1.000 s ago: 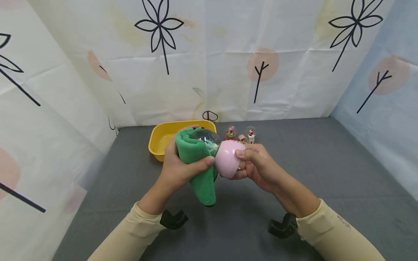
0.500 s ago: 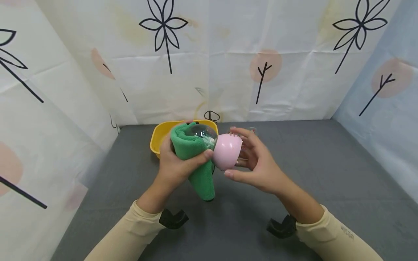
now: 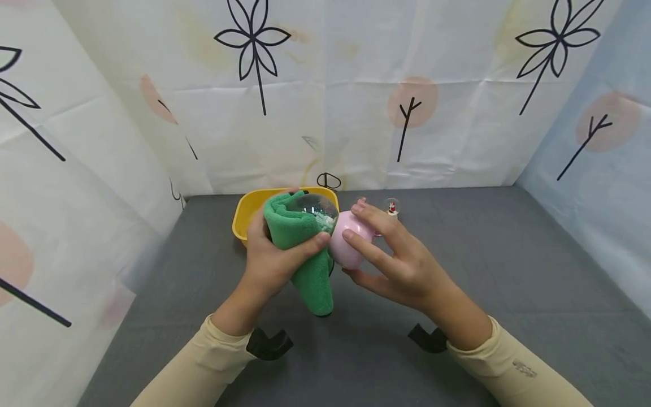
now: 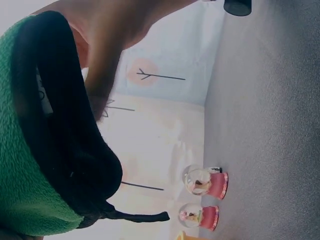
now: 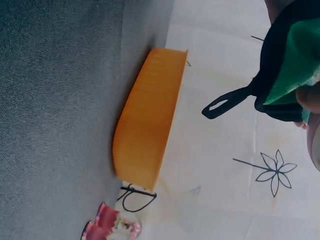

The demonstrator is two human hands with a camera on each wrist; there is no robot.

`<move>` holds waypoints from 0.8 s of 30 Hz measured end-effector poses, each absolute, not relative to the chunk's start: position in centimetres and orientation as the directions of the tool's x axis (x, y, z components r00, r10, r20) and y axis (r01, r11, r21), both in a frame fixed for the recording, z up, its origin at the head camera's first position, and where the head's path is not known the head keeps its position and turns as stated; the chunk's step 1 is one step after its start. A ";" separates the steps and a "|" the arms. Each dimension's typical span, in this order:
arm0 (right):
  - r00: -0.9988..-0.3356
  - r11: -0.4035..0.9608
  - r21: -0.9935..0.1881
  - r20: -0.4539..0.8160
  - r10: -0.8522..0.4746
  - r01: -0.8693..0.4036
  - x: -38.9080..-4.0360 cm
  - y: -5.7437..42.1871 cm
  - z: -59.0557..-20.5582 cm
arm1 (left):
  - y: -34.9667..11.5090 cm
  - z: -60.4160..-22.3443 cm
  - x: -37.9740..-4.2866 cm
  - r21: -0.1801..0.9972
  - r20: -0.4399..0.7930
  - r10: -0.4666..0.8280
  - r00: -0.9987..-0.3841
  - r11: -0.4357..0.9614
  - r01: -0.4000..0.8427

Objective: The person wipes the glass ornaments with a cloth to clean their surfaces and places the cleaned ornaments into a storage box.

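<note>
Clear-domed, glossy pink-based snow globe (image 3: 343, 247): frame centre. Left hand (image 3: 272, 257) clamped on folded green plush cloth (image 3: 292, 226) partly round it; right hand (image 3: 407, 268) pinches it. Possible drop if smooth surface slides or cloth loosens.

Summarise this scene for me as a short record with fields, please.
left hand: grips the green cloth, which hides part of the clear dome
right hand: fingers around the pink base
snow globe: raised above the gray tabletop, tilted, dome toward the left hand
yellow basin: beyond the left hand
small snow globes: right of the basin, some partly hidden behind the right hand
</note>
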State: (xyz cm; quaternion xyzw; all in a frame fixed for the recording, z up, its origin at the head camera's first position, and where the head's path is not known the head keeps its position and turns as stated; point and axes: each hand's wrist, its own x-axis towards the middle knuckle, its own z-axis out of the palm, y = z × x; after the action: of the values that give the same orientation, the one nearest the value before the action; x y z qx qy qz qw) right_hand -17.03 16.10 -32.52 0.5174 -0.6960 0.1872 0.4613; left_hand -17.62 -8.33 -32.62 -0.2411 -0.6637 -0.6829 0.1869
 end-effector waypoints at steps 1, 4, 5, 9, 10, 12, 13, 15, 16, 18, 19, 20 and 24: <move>-0.037 0.393 0.225 0.829 -0.558 -0.891 -17.1 16.1 -32.6 | -8.4 -32.7 -17.6 0.819 0.574 0.066 -0.816 -0.049 0.572; -0.023 0.388 0.236 0.830 -0.558 -0.891 -17.1 16.1 -32.8 | -8.4 -32.7 -17.6 0.826 0.563 0.073 -0.823 -0.051 0.561; -0.013 0.386 0.242 0.833 -0.553 -0.890 -17.2 16.1 -32.8 | -8.4 -32.7 -17.6 0.829 0.559 0.075 -0.826 -0.049 0.556; 0.010 0.397 0.268 0.839 -0.544 -0.878 -17.3 16.1 -32.8 | -8.3 -32.7 -17.6 0.837 0.548 0.084 -0.833 -0.045 0.546; 0.008 0.402 0.270 0.838 -0.546 -0.875 -17.3 16.1 -32.8 | -8.3 -32.7 -17.6 0.837 0.547 0.087 -0.832 -0.045 0.545; 0.002 0.409 0.272 0.835 -0.551 -0.871 -17.3 16.2 -32.7 | -8.2 -32.8 -17.7 0.839 0.544 0.090 -0.834 -0.049 0.542; -0.003 0.412 0.272 0.832 -0.555 -0.870 -17.2 16.3 -32.7 | -8.1 -32.9 -17.7 0.841 0.541 0.093 -0.836 -0.053 0.538; -0.014 0.419 0.271 0.826 -0.563 -0.867 -17.2 16.5 -32.7 | -8.0 -33.0 -17.8 0.848 0.530 0.099 -0.842 -0.065 0.526; -0.023 0.423 0.268 0.823 -0.568 -0.866 -17.2 16.5 -32.7 | -7.9 -33.1 -17.8 0.854 0.520 0.101 -0.848 -0.069 0.516; -0.032 0.427 0.264 0.820 -0.571 -0.865 -17.1 16.6 -32.6 | -7.8 -33.2 -17.8 0.865 0.501 0.104 -0.859 -0.074 0.496; -0.037 0.429 0.260 0.820 -0.571 -0.865 -17.1 16.6 -32.6 | -7.8 -33.3 -17.8 0.870 0.493 0.105 -0.864 -0.076 0.487; -0.040 0.429 0.255 0.821 -0.569 -0.867 -17.0 16.6 -32.5 | -7.8 -33.3 -17.8 0.874 0.486 0.104 -0.868 -0.077 0.480; -0.055 0.426 0.218 0.838 -0.542 -0.878 -16.8 16.4 -32.4 | -7.8 -33.4 -17.7 0.874 0.485 0.100 -0.869 -0.077 0.479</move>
State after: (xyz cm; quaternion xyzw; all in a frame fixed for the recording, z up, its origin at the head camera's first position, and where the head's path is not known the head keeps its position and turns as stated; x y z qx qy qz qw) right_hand -16.82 16.36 -32.38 0.5045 -0.7038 0.1797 0.4667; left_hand -17.68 -7.77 -33.45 -0.2176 -0.6657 -0.7008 0.1353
